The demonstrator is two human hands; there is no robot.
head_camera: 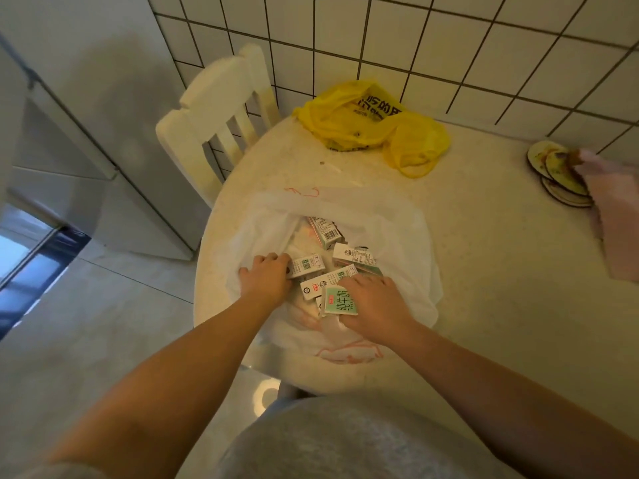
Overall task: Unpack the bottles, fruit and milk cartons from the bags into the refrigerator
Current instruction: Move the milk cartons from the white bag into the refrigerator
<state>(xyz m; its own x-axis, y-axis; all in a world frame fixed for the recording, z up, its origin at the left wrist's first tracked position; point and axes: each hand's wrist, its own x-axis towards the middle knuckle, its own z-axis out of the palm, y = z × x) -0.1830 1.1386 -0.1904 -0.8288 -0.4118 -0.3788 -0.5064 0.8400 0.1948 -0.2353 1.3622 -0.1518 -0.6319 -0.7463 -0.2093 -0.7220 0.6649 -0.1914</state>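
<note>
Milk cartons (354, 257), at least 5, lie in the white bag (397, 233) on the desk (484, 271). The refrigerator (103, 150) at left looks closed, so most unpacking seems left. The left hand (266, 278) has its grip curled on 1 small carton (307, 266); the right hand (373, 302) grip holds the green carton (340, 300).

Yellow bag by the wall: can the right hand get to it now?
Probably yes, once freed: the right hand grips a milk carton in the white bag, but open table lies between it and the yellow bag.
</note>
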